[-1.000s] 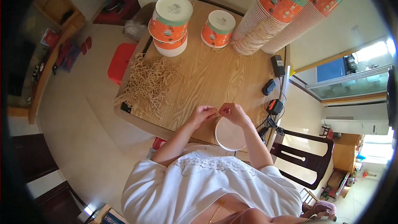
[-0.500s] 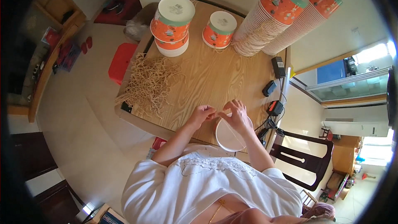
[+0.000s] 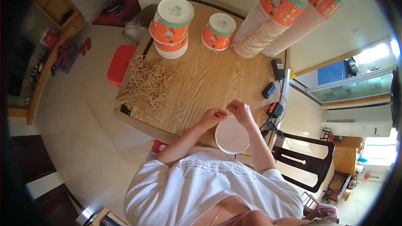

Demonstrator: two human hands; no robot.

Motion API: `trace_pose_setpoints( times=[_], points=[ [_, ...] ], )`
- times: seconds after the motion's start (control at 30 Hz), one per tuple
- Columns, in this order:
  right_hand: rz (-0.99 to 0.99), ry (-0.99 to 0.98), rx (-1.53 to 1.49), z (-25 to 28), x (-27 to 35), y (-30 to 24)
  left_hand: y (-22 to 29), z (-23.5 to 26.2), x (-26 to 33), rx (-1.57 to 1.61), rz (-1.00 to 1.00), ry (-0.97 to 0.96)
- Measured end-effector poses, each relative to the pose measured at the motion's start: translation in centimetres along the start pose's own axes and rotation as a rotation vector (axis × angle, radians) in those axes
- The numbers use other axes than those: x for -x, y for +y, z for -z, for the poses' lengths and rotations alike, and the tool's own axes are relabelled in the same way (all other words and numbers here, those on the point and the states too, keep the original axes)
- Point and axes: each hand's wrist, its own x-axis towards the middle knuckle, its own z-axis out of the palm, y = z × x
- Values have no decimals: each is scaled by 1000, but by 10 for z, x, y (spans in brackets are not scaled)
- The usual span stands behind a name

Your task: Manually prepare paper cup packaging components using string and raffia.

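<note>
A round paper tub with a white inside stands mouth up at the table's near edge, close to my body. Across its mouth runs a thin tan string. At the tub's far rim, my left hand is closed in a pinch. Close beside it, my right hand pinches the string, its wrist over the tub's right side. The short string end between my fingertips is too fine to follow. To the left lies a loose heap of tan strings on the wooden table.
Upside-down orange and green tubs stand at the back left, with a shorter one beside them. Tall tub stacks lean at the back right, strings draped on one. Black adapters and cables line the right edge. A dark chair stands at right.
My right hand's fingers have come together into a pinch near the tub's far rim. My left hand stays close by, still pinched. The whole view has shifted slightly.
</note>
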Motion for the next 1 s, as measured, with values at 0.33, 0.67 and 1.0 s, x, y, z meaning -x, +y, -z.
trace_pose_setpoints(
  times=[0.33, 0.67, 1.0],
  points=[
    [-6, -54, -123, -12, -4, 22, 5, 0, -10, 61, 24, 120],
    [11, -23, -139, -9, -3, 15, 5, 5, -12, 176, 116, 70],
    [33, 45, -86, -15, -3, 22, 2, 6, -8, 138, 107, 2]
  ],
)
